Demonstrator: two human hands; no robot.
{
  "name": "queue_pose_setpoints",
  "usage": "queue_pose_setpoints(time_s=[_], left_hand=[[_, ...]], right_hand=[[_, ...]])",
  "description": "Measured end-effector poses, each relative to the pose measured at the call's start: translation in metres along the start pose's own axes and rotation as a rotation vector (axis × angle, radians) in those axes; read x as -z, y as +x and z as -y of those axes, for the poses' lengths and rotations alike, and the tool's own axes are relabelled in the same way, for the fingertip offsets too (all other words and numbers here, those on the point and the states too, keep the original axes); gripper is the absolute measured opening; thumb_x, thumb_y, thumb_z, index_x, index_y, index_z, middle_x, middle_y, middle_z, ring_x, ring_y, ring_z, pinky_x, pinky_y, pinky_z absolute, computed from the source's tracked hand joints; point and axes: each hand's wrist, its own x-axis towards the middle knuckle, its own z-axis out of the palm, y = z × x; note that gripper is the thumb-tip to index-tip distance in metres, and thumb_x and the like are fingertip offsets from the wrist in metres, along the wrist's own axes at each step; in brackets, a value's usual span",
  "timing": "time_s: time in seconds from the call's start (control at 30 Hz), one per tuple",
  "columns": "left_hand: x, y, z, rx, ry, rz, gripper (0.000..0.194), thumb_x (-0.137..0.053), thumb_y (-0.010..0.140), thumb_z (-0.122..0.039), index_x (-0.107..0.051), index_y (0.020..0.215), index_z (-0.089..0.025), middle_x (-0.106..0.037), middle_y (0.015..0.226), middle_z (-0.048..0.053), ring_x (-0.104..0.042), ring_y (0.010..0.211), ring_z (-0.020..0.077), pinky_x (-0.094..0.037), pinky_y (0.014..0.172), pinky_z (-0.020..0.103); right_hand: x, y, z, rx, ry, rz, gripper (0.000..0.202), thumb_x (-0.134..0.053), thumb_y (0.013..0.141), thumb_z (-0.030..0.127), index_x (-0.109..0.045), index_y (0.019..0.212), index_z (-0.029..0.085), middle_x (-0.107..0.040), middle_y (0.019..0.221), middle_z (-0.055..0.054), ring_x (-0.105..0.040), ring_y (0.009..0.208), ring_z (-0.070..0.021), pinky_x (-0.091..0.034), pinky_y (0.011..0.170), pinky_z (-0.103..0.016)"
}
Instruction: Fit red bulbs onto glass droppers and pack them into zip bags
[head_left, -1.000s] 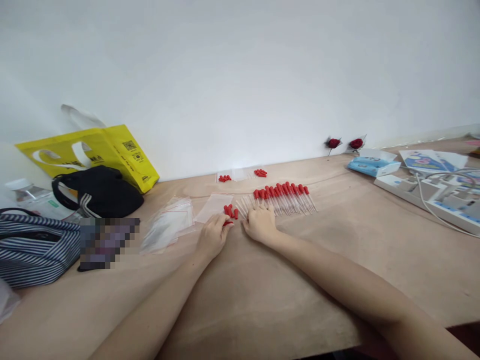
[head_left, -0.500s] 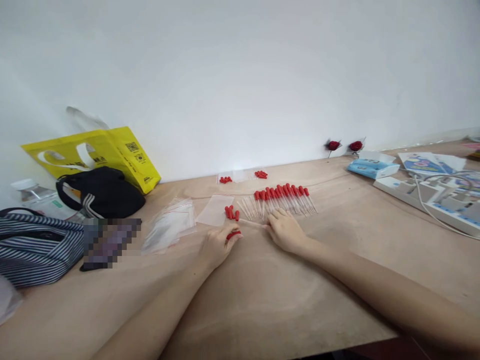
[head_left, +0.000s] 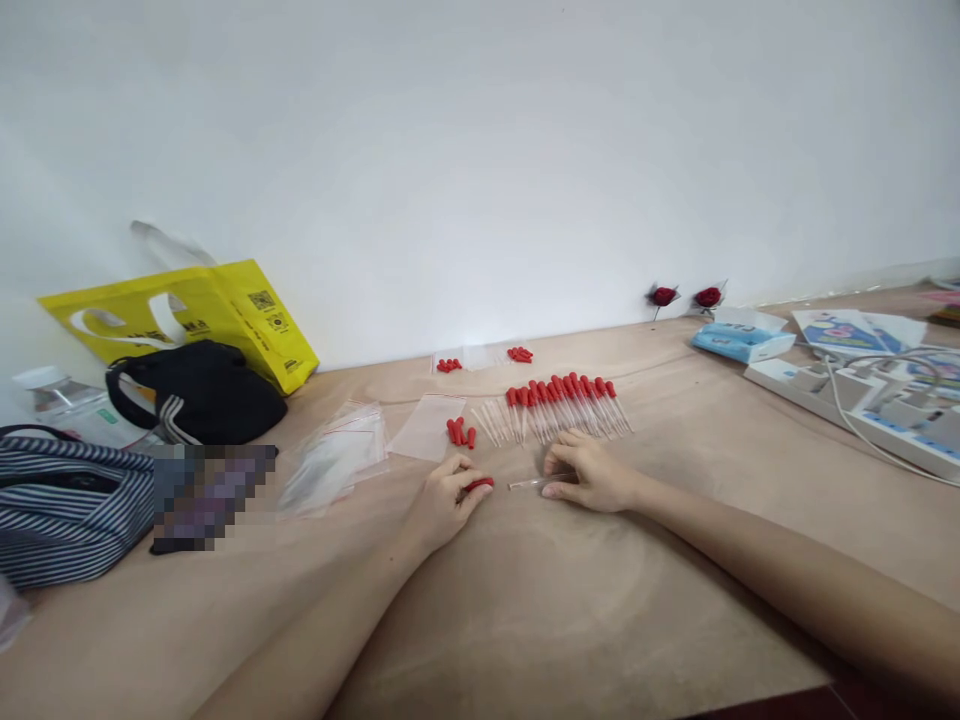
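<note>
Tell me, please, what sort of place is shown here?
Probably a makeshift workspace in an ordinary room, perhaps a home or small workshop. Red-bulbed droppers lie in a row on a tabletop that also bears a yellow bag and a power strip.

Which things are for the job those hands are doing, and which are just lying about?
Looks part of the job:
red cap in the left hand
clear tube in the right hand
tubes with red caps on
bare tubes
loose red caps
small clear bags, probably

Just lying about, it seems:
yellow bag
striped bag
red flowers
tissue pack
power strip
</note>
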Motion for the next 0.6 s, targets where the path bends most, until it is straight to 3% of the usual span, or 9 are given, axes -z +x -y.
queue_pose_setpoints(time_s=[0.13, 0.33, 0.6], left_hand=[[0.001, 0.001, -0.002, -0.040, -0.009, -0.056, 0.014, -0.050, 0.081, -0.020, -0.063, 0.082, -0.017, -0.056, 0.080, 0.004, -0.054, 0.072, 0.0141, -0.045, 0.068, 0.026], [0.002, -0.002, -0.011, 0.028, -0.036, -0.055, 0.009, -0.047, 0.082, -0.021, -0.055, 0.084, -0.018, -0.061, 0.079, 0.003, -0.056, 0.076, 0.0168, -0.044, 0.070, 0.029], [-0.001, -0.001, -0.015, 0.130, -0.160, -0.015, 0.016, -0.045, 0.084, -0.024, -0.056, 0.095, -0.020, -0.066, 0.089, 0.002, -0.061, 0.078, 0.0156, -0.047, 0.069, 0.026]], right_hand=[[-0.009, 0.004, 0.004, -0.031, -0.033, 0.029, 0.013, -0.051, 0.080, 0.031, -0.052, 0.076, 0.018, -0.054, 0.079, -0.004, -0.046, 0.077, -0.0166, -0.034, 0.068, -0.030], [-0.018, 0.002, 0.009, -0.103, 0.070, -0.088, 0.010, -0.042, 0.085, 0.023, -0.046, 0.077, 0.018, -0.056, 0.074, -0.002, -0.049, 0.070, -0.0148, -0.035, 0.067, -0.031], [-0.023, 0.000, 0.019, 0.001, 0.171, -0.174, 0.018, -0.038, 0.086, 0.020, -0.053, 0.096, 0.019, -0.060, 0.084, -0.005, -0.054, 0.077, -0.0153, -0.038, 0.071, -0.030]])
